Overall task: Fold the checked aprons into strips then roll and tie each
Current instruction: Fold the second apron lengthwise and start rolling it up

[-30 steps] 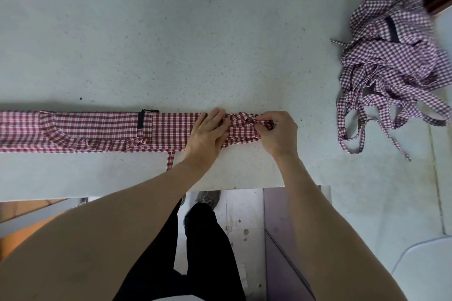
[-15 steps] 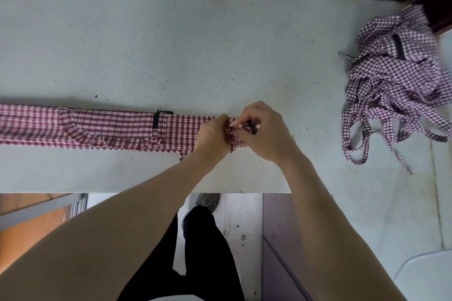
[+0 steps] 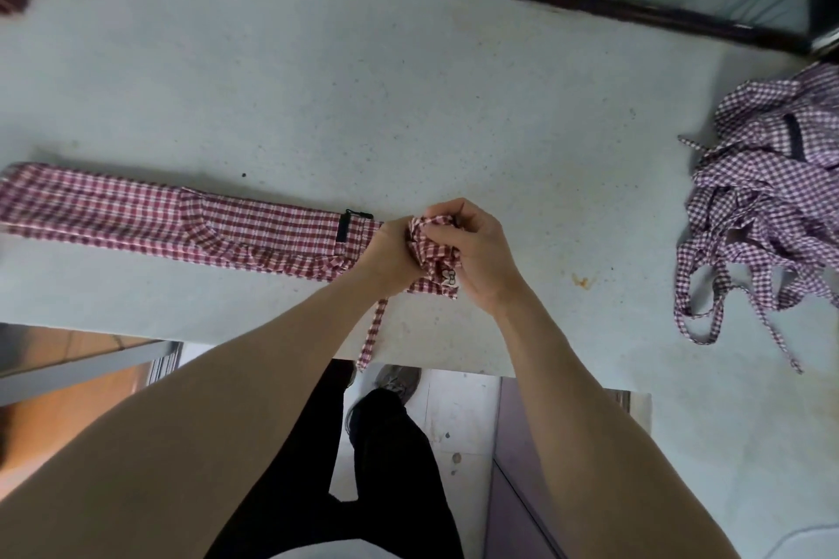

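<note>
a loose tie (image 3: 373, 331) dangles over the near table edge (image 3: 272, 345). just beyond, the left hand (image 3: 392, 250) and right hand (image 3: 476, 254) both clutch the starting roll (image 3: 431, 250) of the red checked strip (image 3: 181, 222): soft, light, likely to spring open, so grip it tight. bare tabletop lies beyond; the tangled purple aprons (image 3: 767, 204) sit far right.
</note>
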Demonstrator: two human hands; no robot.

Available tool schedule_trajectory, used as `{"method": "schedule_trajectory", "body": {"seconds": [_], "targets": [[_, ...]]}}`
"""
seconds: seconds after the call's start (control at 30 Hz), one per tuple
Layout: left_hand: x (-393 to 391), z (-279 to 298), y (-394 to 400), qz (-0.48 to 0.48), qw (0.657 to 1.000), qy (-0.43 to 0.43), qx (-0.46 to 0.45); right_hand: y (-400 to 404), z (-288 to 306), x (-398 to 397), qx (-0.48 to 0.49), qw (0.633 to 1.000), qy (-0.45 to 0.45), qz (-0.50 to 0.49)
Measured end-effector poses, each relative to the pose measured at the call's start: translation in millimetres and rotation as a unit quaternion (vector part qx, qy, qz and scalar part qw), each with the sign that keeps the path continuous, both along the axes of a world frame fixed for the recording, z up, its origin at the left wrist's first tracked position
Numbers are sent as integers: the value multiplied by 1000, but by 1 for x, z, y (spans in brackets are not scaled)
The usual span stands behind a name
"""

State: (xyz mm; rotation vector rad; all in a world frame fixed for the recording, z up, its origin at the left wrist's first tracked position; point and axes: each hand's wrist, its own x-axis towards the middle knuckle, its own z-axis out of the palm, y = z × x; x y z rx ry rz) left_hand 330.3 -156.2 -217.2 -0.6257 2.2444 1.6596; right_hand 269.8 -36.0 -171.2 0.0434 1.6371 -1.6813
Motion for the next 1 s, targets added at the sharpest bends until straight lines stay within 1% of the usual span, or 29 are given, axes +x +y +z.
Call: {"method": "schedule_trajectory", "body": {"seconds": [0.1,0.13,0.17,0.2,0.27,0.3,0.37,0.43,0.47,0.53,0.57,0.6,0.63,0.67,0.7,0.73,0.77,0.8,0.83,0.87,0.9,0.93,1.0], "targets": [[6,11,-18,-38,991,-57,111,-8,-7,7,32,998,41,26],[6,15,-24,-55,986,-84,132,-10,-9,8,35,998,46,29],[5,21,-29,-79,982,-111,132,-12,-11,10,40,997,56,35],[3,27,-34,-113,977,-144,110,-15,-13,12,50,995,67,45],[-2,39,-41,-196,960,-199,13,-20,-17,15,75,992,78,59],[-5,43,-44,-227,950,-215,-26,-22,-19,17,83,992,74,56],[-9,45,-50,-254,940,-220,-61,-25,-22,18,85,994,55,41],[-10,42,-56,-232,951,-199,-56,-28,-23,17,81,995,46,37],[-9,40,-58,-207,959,-190,-25,-29,-24,17,74,996,44,40],[-5,37,-57,-157,969,-174,74,-31,-25,18,49,997,28,49],[-1,36,-56,-124,973,-165,103,-31,-25,18,33,998,8,54],[3,36,-55,-83,979,-152,110,-30,-25,17,13,998,-20,55],[7,32,-55,-34,985,-138,95,-28,-23,17,2,998,-36,54],[12,28,-55,18,989,-128,67,-25,-22,18,-1,998,-30,50],[15,25,-56,59,990,-124,34,-21,-20,19,23,999,16,35],[17,22,-57,76,990,-120,3,-16,-21,22,73,993,89,6],[18,21,-57,66,990,-118,-30,-11,-23,26,150,973,175,-24],[17,21,-56,42,990,-120,-63,-6,-30,30,223,943,244,-47],[16,24,-54,14,987,-121,-105,-1,-36,34,286,915,282,-43],[15,27,-52,-10,980,-118,-159,2,-42,39,320,903,286,-29],[13,30,-51,-26,970,-109,-214,4,-46,43,336,903,267,-11],[12,30,-50,-35,960,-99,-258,5,-50,45,336,911,239,-10],[13,31,-50,-44,948,-90,-302,6,-50,47,324,926,192,-35]]}}
